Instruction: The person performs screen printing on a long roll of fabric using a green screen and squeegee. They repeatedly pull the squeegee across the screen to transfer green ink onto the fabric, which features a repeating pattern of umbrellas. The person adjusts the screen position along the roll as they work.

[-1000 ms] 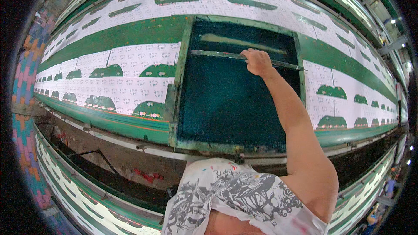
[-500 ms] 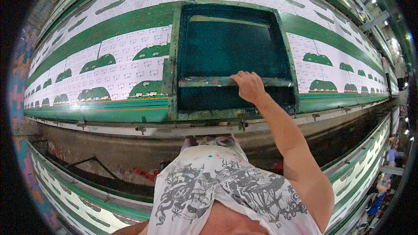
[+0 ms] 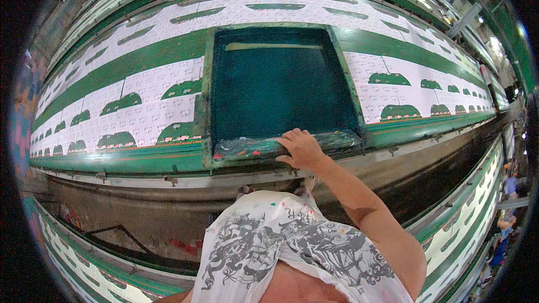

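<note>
A screen-printing frame (image 3: pixel 349 73) with green, paint-worn edges lies on the long table in front of me. Its mesh (image 3: pixel 281 90) looks dark blue-green, and a pale strip (image 3: pixel 274 47) runs along the far end. A wide squeegee (image 3: pixel 247 146), spotted with red and white paint, rests across the near end, tilted toward me. My right hand (image 3: pixel 303 150) is closed on its upper edge right of the middle, fingers over the top and thumb on the near side. My left hand is out of view; only a bit of that arm shows at the bottom edge.
White printed fabric pieces (image 3: pixel 151 73) with rounded cutouts lie along the green table (image 3: pixel 140 164) on both sides of the frame. A metal rail (image 3: pixel 135 180) with small stops lines its near edge. Another fabric-covered table stands behind me. People (image 3: pixel 508 221) are at far right.
My right hand has drawn the squeegee toward me, from partway up the mesh to the near end of the frame. The squeegee now leans back. The view has shifted slightly.
</note>
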Demonstrator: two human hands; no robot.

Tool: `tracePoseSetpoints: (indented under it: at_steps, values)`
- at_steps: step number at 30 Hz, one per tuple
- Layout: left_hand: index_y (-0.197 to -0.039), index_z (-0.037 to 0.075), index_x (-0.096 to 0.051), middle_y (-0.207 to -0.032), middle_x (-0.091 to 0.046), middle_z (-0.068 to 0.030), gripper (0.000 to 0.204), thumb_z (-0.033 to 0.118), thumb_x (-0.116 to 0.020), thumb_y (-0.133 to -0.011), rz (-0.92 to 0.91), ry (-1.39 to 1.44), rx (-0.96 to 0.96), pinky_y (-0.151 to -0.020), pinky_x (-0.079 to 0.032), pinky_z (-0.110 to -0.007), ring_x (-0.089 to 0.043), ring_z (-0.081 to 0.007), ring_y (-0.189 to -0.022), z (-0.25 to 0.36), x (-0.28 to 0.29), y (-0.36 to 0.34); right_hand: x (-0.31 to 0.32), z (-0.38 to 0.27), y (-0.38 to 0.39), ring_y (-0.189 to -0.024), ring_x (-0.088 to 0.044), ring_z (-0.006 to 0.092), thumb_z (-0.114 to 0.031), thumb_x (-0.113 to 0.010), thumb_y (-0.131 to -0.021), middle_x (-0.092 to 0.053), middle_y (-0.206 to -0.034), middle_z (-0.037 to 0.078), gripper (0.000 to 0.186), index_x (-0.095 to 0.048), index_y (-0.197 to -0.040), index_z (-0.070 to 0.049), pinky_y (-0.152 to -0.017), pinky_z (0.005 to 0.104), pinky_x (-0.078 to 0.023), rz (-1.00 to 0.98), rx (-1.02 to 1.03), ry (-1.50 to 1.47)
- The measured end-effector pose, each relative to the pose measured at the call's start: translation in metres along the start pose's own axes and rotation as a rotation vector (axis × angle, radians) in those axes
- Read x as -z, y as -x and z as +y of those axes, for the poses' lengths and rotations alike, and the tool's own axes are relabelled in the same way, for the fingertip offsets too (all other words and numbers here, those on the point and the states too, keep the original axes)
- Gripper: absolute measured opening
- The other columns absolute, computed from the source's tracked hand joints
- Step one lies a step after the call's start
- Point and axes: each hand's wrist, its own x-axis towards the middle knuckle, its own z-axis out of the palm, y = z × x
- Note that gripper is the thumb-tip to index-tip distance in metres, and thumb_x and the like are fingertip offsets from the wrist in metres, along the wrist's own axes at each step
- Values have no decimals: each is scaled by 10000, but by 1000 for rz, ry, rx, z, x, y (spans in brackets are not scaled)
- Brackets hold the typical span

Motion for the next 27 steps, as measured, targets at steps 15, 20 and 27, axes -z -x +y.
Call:
tracePoseSetpoints:
  at_steps: [15, 20, 27]
  values:
    - [-1225, 56, -832, -978, -830, -68, 314, 230, -800, -965, -538, -660, 280, -679, -619, -344, -767, -178, -758, 112, -136, 65, 83, 173, 112, -1291, -661, 376, -198, -855, -900, -751, -1337, 136, 395, -777, -1273, -92, -1093, 512, -526, 367, -45, -337]
    - [-1231, 55, -831, -980, -830, -67, 318, 230, -798, -967, -803, -1005, 431, -678, -620, -343, -767, -178, -759, 195, -113, 87, 77, 222, 147, -1280, -670, 373, -111, -790, -954, -749, -1342, 148, 353, -758, -1303, -65, -1101, 478, -538, 441, -302, -468]
    - [-1025, -28, -766, -808, -757, -123, 196, 162, -722, -1017, 575, -831, -604, -687, -603, -439, -728, -278, -675, 274, -7, -77, 51, 258, 155, -1467, -491, 429, -225, -767, -982, -559, -1583, 221, 586, -620, -1526, -68, -1264, 520, -357, 497, -358, -493]
